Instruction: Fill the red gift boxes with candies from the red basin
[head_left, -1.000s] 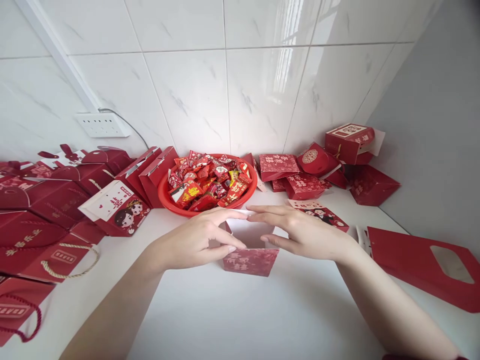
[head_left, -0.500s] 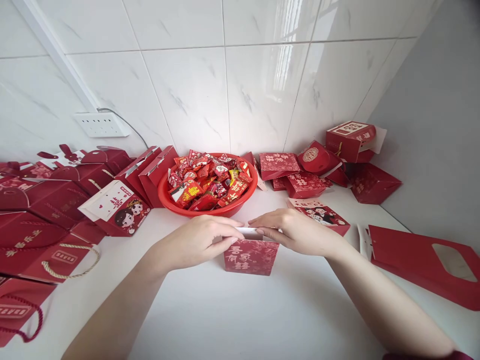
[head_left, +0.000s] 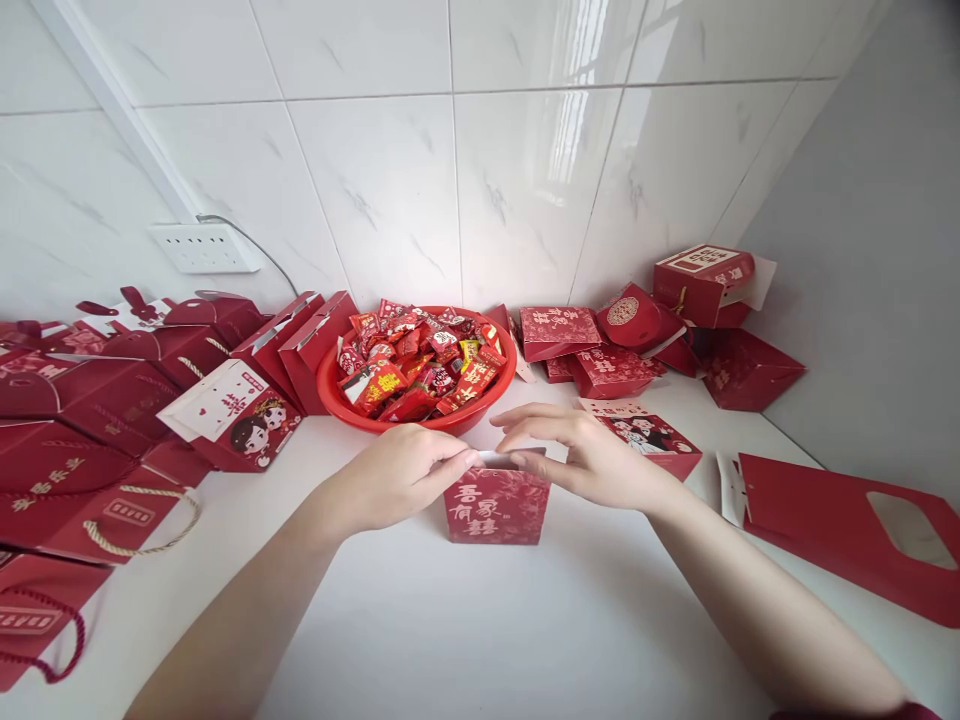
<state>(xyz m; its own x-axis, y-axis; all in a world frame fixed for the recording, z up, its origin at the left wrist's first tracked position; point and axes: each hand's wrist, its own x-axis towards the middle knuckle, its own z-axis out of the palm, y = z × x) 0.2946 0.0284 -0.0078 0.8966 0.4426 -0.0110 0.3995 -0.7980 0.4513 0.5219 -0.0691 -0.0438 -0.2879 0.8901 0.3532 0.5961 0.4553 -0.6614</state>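
Observation:
A red paper gift box (head_left: 496, 510) with pale Chinese characters stands upright on the white table in front of me, its white-lined top open. My left hand (head_left: 409, 480) pinches the upper left edge of the box between thumb and fingers. Over the upper right edge is my right hand (head_left: 581, 455), its thumb at the rim and its fingers apart and raised behind it. The inside of the box is mostly hidden. Just beyond my hands sits a red plastic basin (head_left: 330, 395) heaped with wrapped candies (head_left: 420, 365).
Several red gift boxes (head_left: 112, 400) with cord handles crowd the left side. More boxes (head_left: 559, 328) are piled at the back right. A flat red bag (head_left: 817, 520) with an oval window lies at the right. A tiled wall (head_left: 390, 190) with a power strip (head_left: 204, 248) closes off the back.
My right hand's fingers have lifted and spread away from the box top. The box has shifted slightly left and its front panel stands more upright. My left hand keeps its grip.

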